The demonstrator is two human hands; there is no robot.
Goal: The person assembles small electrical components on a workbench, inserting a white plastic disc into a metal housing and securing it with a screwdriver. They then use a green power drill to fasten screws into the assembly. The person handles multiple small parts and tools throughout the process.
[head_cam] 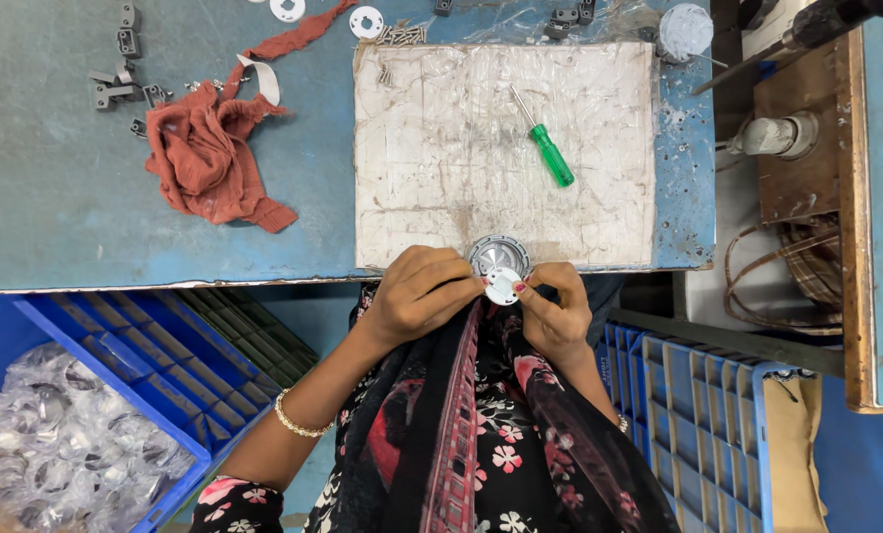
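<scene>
Roughly, left to right:
Blue crate [115, 355]: bagged shiny parts sit below the desk edge, within easy reach.
Rust cloth [209, 148]: bunched on the blue desk [56, 197], beside small grey brackets [115, 89].
Left hand [417, 291]: fingers curled around the round metal housing [498, 254], bracing it against the desk's near edge.
White disc [502, 285]: pinched over the housing, between both hands.
Right hand [552, 308]: fingers closed on the disc's rim, perhaps seating it; the contact is partly hidden.
White board [431, 138]: a work pad protecting the desk.
Green screwdriver [545, 143]: lying on the board, close by.
</scene>
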